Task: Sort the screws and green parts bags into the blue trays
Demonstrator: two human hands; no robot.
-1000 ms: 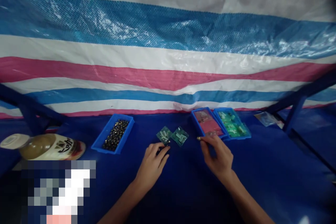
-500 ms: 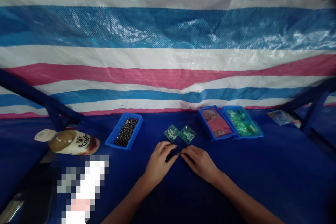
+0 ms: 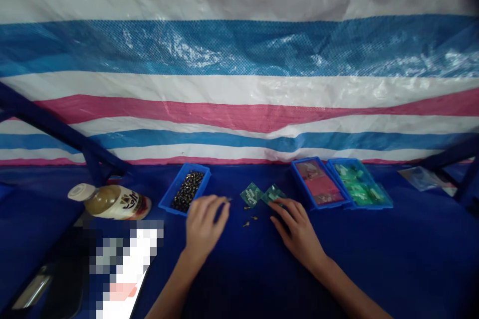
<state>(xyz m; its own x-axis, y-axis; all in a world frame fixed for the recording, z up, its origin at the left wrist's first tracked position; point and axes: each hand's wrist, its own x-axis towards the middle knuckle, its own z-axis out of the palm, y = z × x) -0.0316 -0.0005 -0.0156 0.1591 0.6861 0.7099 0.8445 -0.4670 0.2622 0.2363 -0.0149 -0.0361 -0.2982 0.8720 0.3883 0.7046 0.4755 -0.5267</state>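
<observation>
My left hand [image 3: 204,223] hovers beside a blue tray of dark metal parts [image 3: 169,200], its fingers curled, with a tiny glint at the fingertips that is too small to identify. My right hand [image 3: 297,229] rests on the blue table cover with its fingers spread, and the fingertips are next to a small green-tinted plastic packet [image 3: 273,194]. A matching packet [image 3: 251,194] lies just left of it. Several small brass parts [image 3: 250,221] lie on the cover between my hands.
Two blue trays stand at right, one holding pink-backed items [image 3: 320,183] and one holding green packets [image 3: 359,183]. A bottle with a white cap [image 3: 112,202] lies at left. A pixelated patch [image 3: 123,264] hides the lower left. A striped tarp forms the backdrop.
My hands have moved apart from their meeting point near the packets. Small brass parts now lie on the cover. The whole scene sits a little further right and lower in view.
</observation>
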